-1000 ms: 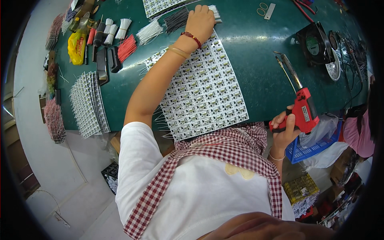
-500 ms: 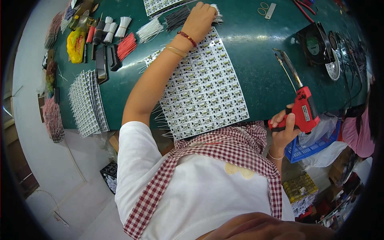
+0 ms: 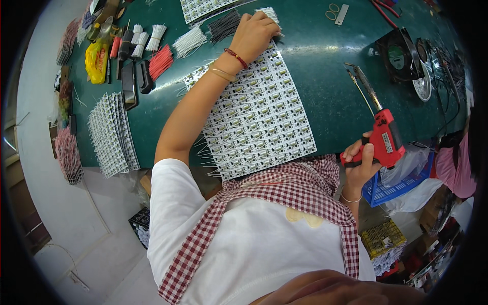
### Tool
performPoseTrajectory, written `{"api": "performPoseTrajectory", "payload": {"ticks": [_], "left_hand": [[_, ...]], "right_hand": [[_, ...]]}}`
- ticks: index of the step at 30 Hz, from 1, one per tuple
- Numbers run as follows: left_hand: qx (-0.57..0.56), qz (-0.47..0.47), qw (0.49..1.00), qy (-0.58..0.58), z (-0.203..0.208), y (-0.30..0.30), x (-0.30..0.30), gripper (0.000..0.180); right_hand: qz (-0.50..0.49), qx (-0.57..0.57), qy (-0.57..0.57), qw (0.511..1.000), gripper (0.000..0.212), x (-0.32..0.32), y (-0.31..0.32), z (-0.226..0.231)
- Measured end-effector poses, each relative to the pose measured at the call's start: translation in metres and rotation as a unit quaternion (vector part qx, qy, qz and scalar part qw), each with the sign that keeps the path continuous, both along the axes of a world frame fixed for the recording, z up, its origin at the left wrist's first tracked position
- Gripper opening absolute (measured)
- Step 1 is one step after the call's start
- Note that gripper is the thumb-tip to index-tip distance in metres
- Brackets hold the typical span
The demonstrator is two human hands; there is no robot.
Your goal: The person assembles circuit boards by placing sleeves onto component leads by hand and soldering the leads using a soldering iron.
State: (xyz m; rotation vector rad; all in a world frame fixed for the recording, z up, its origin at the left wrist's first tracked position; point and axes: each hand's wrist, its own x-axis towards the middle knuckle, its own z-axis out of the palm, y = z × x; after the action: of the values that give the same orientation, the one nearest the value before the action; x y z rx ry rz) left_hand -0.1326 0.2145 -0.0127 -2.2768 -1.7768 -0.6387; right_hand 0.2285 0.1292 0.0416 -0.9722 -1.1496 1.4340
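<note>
My left hand point(image 3: 255, 35) is at the far right corner of a panel of small white circuit boards point(image 3: 259, 112), its fingers bent and pressed together, their tips largely hidden. What they pinch I cannot make out. Just beyond the fingers lies a bundle of white wires point(image 3: 268, 13), with dark grey wires point(image 3: 224, 26) to its left. In my right hand point(image 3: 362, 161) is a red soldering gun point(image 3: 386, 137), its metal tip and thin feed tube angled up over the green table. Thin white wires stick out along the panel's left edge.
More white wires point(image 3: 189, 40) and red wires point(image 3: 160, 63) lie left of the panel, near a dark phone point(image 3: 129, 84). Stacked board panels point(image 3: 109, 134) sit at the table's left edge. A black fan point(image 3: 399, 55) stands at the right, above a blue crate point(image 3: 396, 188).
My left hand has come slightly nearer, off the white wire bundle to the panel's far corner. My right hand and the soldering gun have barely moved.
</note>
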Motion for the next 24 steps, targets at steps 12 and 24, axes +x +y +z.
{"api": "performPoseTrajectory", "payload": {"ticks": [12,24], "left_hand": [[-0.093,0.113,0.936,-0.319,0.030,-0.036,0.013,0.012],[-0.364,0.031,0.633,-0.683,0.065,-0.120,0.097,0.022]], "right_hand": [[0.007,-0.024,0.040,0.999,0.029,0.003,-0.001,0.004],[0.091,-0.101,0.033,0.990,0.035,-0.061,0.014,0.032]]}}
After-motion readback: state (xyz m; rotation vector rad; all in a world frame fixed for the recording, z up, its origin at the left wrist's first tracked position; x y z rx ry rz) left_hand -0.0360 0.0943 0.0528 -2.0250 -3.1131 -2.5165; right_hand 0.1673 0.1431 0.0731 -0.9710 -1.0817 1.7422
